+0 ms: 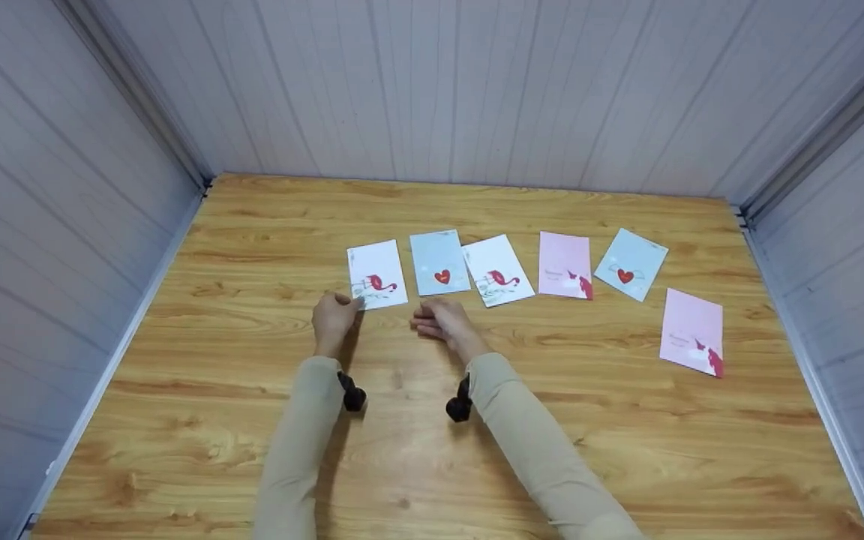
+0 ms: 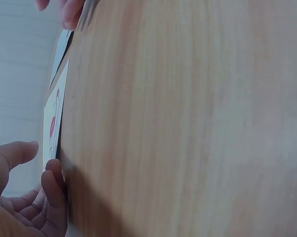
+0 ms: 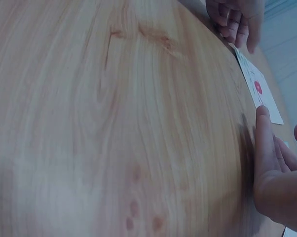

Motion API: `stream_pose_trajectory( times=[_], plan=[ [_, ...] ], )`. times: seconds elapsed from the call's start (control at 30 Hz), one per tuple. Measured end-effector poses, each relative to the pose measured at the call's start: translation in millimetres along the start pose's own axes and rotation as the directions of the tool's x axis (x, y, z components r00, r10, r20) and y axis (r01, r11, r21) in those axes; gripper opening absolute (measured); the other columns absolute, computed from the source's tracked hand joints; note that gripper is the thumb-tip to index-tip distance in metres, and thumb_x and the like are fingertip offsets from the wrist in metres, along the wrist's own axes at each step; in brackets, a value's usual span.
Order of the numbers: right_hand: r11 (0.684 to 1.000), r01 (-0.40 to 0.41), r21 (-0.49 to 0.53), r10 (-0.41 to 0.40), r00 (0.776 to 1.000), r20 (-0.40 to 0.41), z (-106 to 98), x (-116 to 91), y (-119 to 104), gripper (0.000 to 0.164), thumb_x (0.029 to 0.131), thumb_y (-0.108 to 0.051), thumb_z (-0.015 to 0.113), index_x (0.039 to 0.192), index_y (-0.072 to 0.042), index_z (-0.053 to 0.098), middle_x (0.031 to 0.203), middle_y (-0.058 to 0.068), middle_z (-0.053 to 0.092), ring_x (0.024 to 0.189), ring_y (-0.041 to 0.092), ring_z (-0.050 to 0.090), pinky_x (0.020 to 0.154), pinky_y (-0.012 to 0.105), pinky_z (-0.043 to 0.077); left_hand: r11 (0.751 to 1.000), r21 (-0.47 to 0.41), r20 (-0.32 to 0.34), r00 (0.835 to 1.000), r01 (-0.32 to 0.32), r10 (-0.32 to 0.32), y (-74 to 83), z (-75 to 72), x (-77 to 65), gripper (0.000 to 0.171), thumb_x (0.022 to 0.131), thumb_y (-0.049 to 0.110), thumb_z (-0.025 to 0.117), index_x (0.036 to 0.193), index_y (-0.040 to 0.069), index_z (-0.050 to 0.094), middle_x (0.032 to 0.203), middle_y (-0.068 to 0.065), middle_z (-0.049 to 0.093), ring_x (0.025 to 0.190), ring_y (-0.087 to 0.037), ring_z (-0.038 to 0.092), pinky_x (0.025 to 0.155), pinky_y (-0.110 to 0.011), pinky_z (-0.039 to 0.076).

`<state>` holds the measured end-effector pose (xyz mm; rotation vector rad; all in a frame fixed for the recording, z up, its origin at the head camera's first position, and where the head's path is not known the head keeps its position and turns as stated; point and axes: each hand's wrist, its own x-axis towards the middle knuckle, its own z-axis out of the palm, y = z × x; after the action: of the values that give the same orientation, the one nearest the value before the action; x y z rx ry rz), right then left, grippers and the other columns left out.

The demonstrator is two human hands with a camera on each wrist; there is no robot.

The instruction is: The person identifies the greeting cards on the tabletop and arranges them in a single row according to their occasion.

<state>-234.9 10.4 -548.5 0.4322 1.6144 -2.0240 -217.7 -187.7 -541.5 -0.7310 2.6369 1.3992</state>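
Note:
My left hand [image 1: 334, 319] is at the lower left corner of a white card with a red flamingo [image 1: 377, 274], its fingertips right at the card's edge. In the left wrist view, the thumb [image 2: 22, 152] stands apart from the forefinger [image 2: 52, 180], with the card's near end showing between them. My right hand [image 1: 443, 321] is held with loose fingers just below a light blue card with a red heart [image 1: 439, 262]. Nothing shows between its thumb and fingers. Beside the blue card lies a second white flamingo card [image 1: 498, 271], their edges meeting.
Farther right on the wooden table [image 1: 402, 450] lie a pink card [image 1: 565, 264], a tilted blue heart card [image 1: 631, 264] and another pink card [image 1: 692, 332] nearer the front. Pale panel walls [image 1: 432, 90] enclose the table at the back and both sides.

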Motion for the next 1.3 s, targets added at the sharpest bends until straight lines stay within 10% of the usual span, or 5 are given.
stream_pose_trajectory(
  times=[0.57,1.3],
  plan=[
    [0.997,-0.021,-0.070,0.025,0.999,0.046,17.7,5.3,-2.4,0.038,0.091,-0.010,0.044,0.127,0.001,0.038,0.101,0.018,0.058,0.084,0.025,0.061,0.070,0.032,0.049,0.969,0.225,-0.060,0.992,-0.099,0.115,-4.1,8.1,3.9,0.035,0.079,0.029,0.065,0.097,0.000,0.054,0.094,-0.015,0.057,0.086,-0.030,0.054,0.070,-0.041,0.043],
    [0.998,-0.023,-0.062,0.025,0.999,0.028,30.1,2.2,-1.1,0.028,0.088,-0.009,0.043,0.110,0.007,0.048,0.099,0.022,0.058,0.078,0.027,0.063,0.067,0.035,0.050,0.949,0.302,-0.028,0.995,-0.088,0.101,-1.2,8.3,2.2,0.034,0.081,0.031,0.062,0.098,0.003,0.052,0.094,-0.012,0.057,0.082,-0.027,0.054,0.068,-0.041,0.042]
  ],
)
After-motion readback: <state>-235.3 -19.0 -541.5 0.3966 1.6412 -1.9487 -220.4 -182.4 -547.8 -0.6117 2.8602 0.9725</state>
